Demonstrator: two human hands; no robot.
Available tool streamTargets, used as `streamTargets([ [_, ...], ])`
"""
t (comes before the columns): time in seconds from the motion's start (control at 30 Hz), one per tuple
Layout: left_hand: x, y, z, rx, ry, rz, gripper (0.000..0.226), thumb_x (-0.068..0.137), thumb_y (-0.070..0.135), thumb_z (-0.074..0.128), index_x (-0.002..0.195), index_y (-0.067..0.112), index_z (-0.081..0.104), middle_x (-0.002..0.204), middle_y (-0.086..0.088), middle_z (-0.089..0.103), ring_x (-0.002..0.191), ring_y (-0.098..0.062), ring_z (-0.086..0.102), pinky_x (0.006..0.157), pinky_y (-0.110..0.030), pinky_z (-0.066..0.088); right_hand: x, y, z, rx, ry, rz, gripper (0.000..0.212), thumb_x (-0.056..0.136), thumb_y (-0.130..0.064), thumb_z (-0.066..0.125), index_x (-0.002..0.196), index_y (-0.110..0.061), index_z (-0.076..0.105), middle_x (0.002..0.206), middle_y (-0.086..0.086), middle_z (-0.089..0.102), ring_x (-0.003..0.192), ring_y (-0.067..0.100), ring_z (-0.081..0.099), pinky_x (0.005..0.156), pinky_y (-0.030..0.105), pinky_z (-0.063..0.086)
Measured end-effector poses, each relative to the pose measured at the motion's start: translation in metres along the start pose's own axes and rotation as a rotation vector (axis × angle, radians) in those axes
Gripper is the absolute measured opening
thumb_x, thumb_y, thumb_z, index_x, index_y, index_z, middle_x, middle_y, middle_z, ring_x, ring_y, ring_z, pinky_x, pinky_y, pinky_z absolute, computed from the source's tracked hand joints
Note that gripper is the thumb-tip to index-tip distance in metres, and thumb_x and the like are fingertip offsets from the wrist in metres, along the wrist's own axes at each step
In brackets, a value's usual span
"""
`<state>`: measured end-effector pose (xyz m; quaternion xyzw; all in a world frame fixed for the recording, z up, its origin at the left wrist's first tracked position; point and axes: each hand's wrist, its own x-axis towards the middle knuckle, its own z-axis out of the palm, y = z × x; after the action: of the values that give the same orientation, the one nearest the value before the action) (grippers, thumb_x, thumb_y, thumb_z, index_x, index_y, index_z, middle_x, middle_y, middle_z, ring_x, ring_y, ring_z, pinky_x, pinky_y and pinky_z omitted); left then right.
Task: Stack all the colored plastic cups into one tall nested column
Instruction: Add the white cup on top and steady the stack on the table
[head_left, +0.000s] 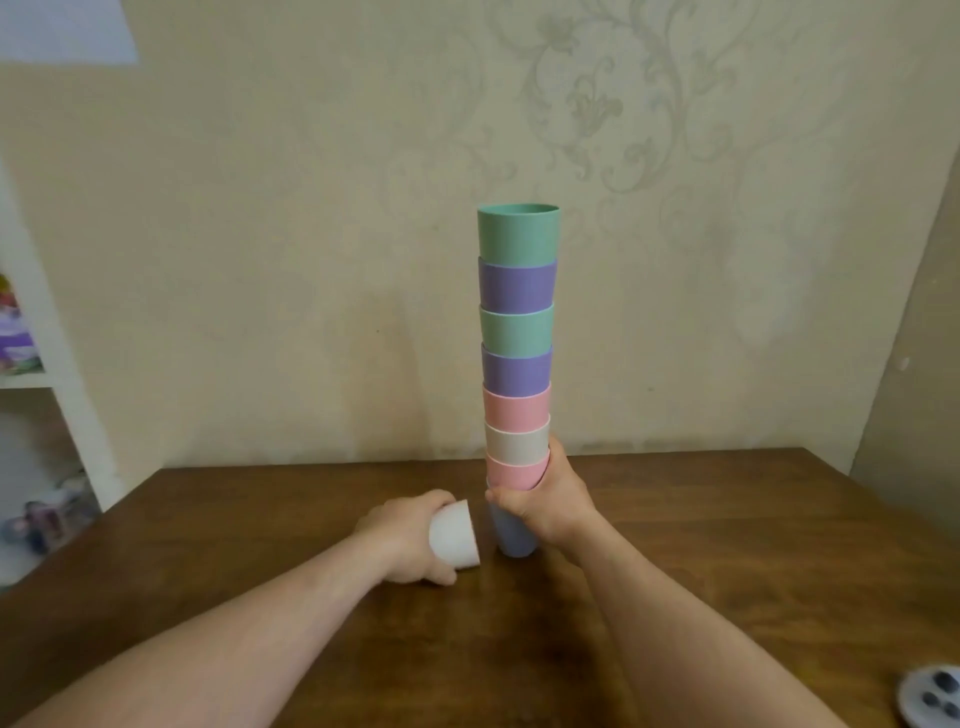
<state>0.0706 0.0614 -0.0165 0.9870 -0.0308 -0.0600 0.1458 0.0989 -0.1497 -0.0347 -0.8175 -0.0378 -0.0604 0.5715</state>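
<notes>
Standing upright on the brown desk (727, 519), the nested column of cups (518, 332) runs from a blue base through pink, cream, pink, purple, green, purple to a green top. The right hand (545, 501) has its grip wrapped tight around the lower cups (thumb across the front). Just beside the base, the left hand (405, 540) closes its grip on a white cup (454, 535) tipped sideways, mouth toward the column.

The right hand (553, 499) is gripping the lower part of a tall nested cup column (518, 364) standing on the wooden worktop (727, 519), while the left hand (405, 540) is holding a white cup (456, 534) on its side just beside it.
</notes>
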Motion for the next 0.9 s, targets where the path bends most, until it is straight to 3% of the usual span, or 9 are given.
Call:
streamTargets([
  [0.1, -0.022, -0.009, 0.011, -0.213, 0.025, -0.067, 0.097, 0.060, 0.056, 0.092, 0.145, 0.050, 0.046, 0.131, 0.008, 0.061, 0.123, -0.024, 0.057, 0.105, -0.044, 0.054, -0.017, -0.002, -0.001, -0.005, 0.015, 0.007, 0.095, 0.051, -0.049, 0.094, 0.135, -0.040, 0.052, 0.123, -0.010, 0.071, 0.114, 0.019, 0.070, 0.101, 0.050, 0.063],
  [0.3, -0.059, -0.012, 0.028, -0.044, 0.035, 0.034, 0.108, 0.078, 0.056, 0.084, 0.162, 0.049, 0.017, 0.152, 0.004, 0.049, 0.136, -0.025, 0.050, 0.111, -0.046, 0.049, -0.052, -0.005, -0.007, -0.017, 0.001, 0.025, 0.088, 0.055, -0.045, 0.096, 0.131, -0.040, 0.053, 0.121, -0.008, 0.071, 0.113, 0.019, 0.071, 0.099, 0.050, 0.064],
  [0.43, -0.073, -0.012, 0.030, -0.142, 0.004, 0.012, 0.107, 0.070, 0.067, 0.081, 0.160, 0.036, 0.032, 0.145, 0.005, 0.058, 0.126, -0.021, 0.059, 0.101, -0.037, 0.053, -0.074, -0.006, -0.011, 0.008, -0.004, 0.030, 0.087, 0.053, -0.042, 0.098, 0.129, -0.039, 0.055, 0.120, -0.008, 0.074, 0.113, 0.017, 0.073, 0.099, 0.050, 0.064],
  [0.53, -0.084, -0.009, 0.034, -0.107, 0.077, -0.009, 0.096, 0.066, 0.075, 0.076, 0.148, 0.038, 0.043, 0.134, 0.009, 0.063, 0.123, -0.021, 0.058, 0.101, -0.041, 0.053, -0.089, -0.011, -0.016, 0.066, -0.035, 0.034, 0.097, 0.057, -0.035, 0.103, 0.139, -0.035, 0.052, 0.125, -0.007, 0.072, 0.117, 0.016, 0.071, 0.103, 0.049, 0.062],
  [0.7, -0.088, -0.010, 0.043, -0.337, 0.196, -0.112, 0.105, 0.066, 0.074, 0.081, 0.154, 0.039, 0.036, 0.144, 0.006, 0.056, 0.131, -0.023, 0.055, 0.107, -0.044, 0.049, -0.093, -0.032, -0.021, 0.187, 0.027, -0.044, 0.135, 0.046, -0.053, 0.106, 0.159, -0.033, 0.035, 0.139, -0.005, 0.068, 0.127, 0.021, 0.070, 0.106, 0.051, 0.061],
  [0.8, -0.085, -0.017, 0.048, -0.690, 0.210, -0.148, 0.109, 0.060, 0.054, 0.097, 0.152, 0.033, 0.043, 0.132, 0.005, 0.060, 0.117, -0.021, 0.060, 0.098, -0.047, 0.057, -0.091, -0.049, -0.027, 0.166, 0.069, -0.097, 0.101, 0.061, -0.040, 0.100, 0.148, -0.039, 0.050, 0.130, -0.009, 0.074, 0.117, 0.018, 0.075, 0.099, 0.045, 0.065],
  [0.87, -0.085, -0.019, 0.049, -0.880, 0.222, -0.166, 0.099, 0.067, 0.030, 0.102, 0.149, 0.026, 0.047, 0.121, 0.003, 0.062, 0.106, -0.018, 0.061, 0.079, -0.037, 0.058, -0.089, -0.056, -0.026, 0.136, 0.083, -0.091, 0.083, 0.065, -0.037, 0.095, 0.140, -0.040, 0.059, 0.122, -0.010, 0.077, 0.112, 0.018, 0.076, 0.097, 0.045, 0.066],
  [0.9, -0.083, -0.020, 0.049, -0.913, 0.230, -0.176, 0.098, 0.069, 0.021, 0.101, 0.149, 0.024, 0.046, 0.120, 0.002, 0.061, 0.105, -0.019, 0.061, 0.077, -0.034, 0.055, -0.089, -0.058, -0.025, 0.128, 0.092, -0.076, 0.081, 0.066, -0.038, 0.094, 0.139, -0.040, 0.060, 0.120, -0.010, 0.077, 0.111, 0.018, 0.076, 0.096, 0.046, 0.065],
])
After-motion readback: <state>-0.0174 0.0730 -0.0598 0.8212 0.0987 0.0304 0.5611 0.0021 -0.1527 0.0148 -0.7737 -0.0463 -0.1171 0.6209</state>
